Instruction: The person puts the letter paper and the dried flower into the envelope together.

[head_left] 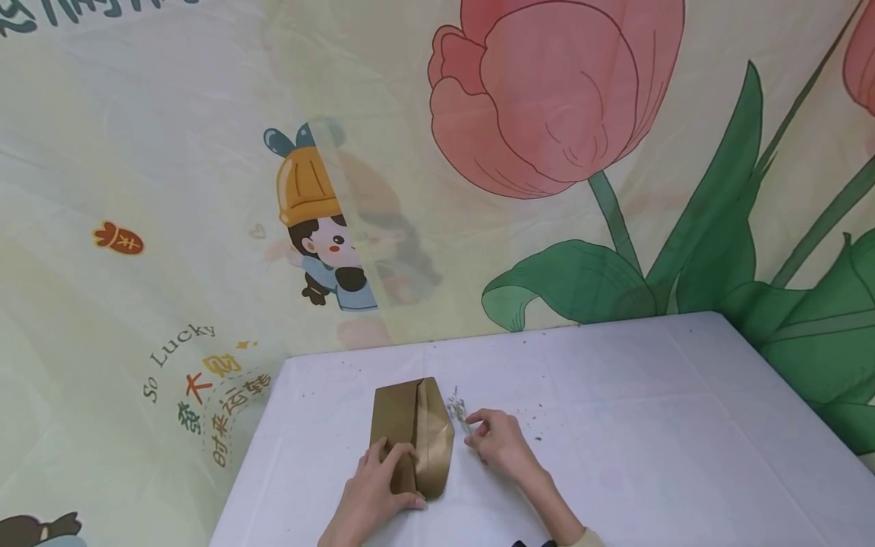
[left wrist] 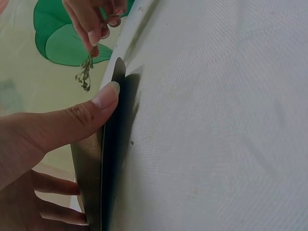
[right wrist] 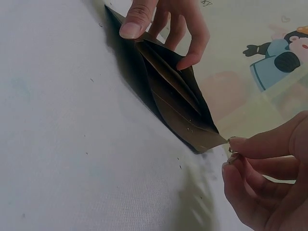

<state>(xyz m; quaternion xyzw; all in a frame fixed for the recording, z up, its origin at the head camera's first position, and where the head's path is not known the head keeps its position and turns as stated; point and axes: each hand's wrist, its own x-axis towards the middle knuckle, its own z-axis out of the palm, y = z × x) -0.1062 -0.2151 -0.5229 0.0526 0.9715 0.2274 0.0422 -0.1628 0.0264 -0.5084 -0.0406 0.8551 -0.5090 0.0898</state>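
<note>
Now the left hand (head_left: 379,486) is pressing the folded brown paper (head_left: 412,433) on the bench (head_left: 615,425) with thumb and fingers around its near end, while the right hand (head_left: 497,441) is pinching a small dried sprig (head_left: 456,407); its crumbs may be scattering, or the paper slipping.

Folded paper bag (head_left: 413,434) on table (head_left: 649,425); dried sprig (head_left: 456,406) just right; left hand (head_left: 376,486) on bag's near end.

Left hand (head_left: 374,490): bare, no ring or glove; nails short and unpainted.
Right hand (head_left: 497,443): bare, nails trimmed and plain.
Right sleeve (head_left: 581,539): pale beige cuff at the wrist, with a dark band just beside it.
Left forearm: bare to the near edge.
</note>
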